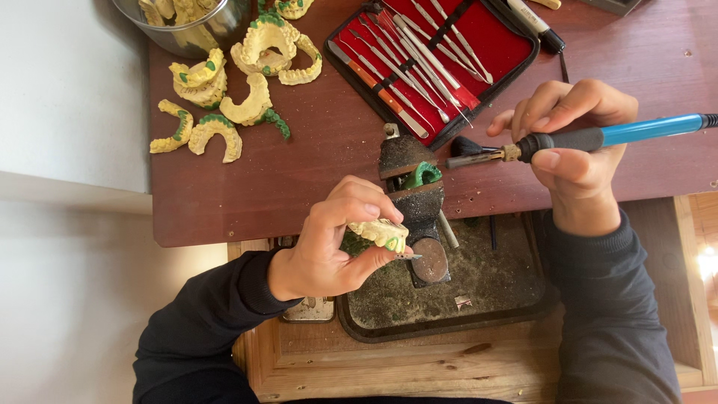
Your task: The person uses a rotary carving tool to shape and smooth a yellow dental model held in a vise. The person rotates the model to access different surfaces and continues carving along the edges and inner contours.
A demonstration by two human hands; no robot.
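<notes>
My left hand [336, 243] grips a pale yellow dental cast [380, 232] with a small green wax spot, held just left of a dark bench vise [413, 202]. A green piece [426, 174] sits clamped in the vise jaws. My right hand [572, 142] holds a heated tool with a blue and black handle [598, 136]. Its metal tip [467, 158] points left and ends close to the vise top.
Several yellow casts with green wax [232, 90] lie on the brown table's far left, near a metal bowl [196, 30] holding more. An open red case of metal instruments [434, 56] lies at the back. A dark debris-covered tray [479, 288] sits under the vise in a wooden drawer.
</notes>
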